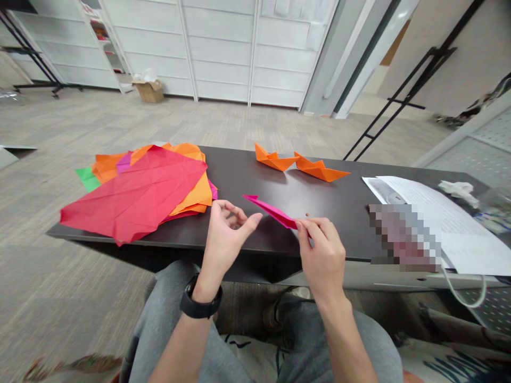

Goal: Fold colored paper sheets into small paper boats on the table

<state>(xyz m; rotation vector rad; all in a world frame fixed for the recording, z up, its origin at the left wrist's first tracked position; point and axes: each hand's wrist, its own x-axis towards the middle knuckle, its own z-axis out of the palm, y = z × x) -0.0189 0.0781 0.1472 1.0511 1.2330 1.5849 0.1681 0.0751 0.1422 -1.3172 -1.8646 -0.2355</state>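
Observation:
A folded piece of pink paper point(273, 211), long and narrow, is pinched at its right end by my right hand point(322, 250). Its free end points up and left over the dark table. My left hand point(227, 231) is just left of the paper, apart from it, with thumb and fingers curved and a gap between them; nothing is in it. Beyond the pink paper, two orange paper boats point(319, 169) stand end to end near the table's far edge. How the pink paper is folded under my right fingers is hidden.
To the left, a loose pile of creased coloured sheets, a red sheet point(139, 191) on top, overhangs the table edge. Printed papers point(443, 213), a blurred-out object point(403, 236) and a crumpled tissue point(459, 191) lie right. The dark table point(235, 170) ends close to my knees.

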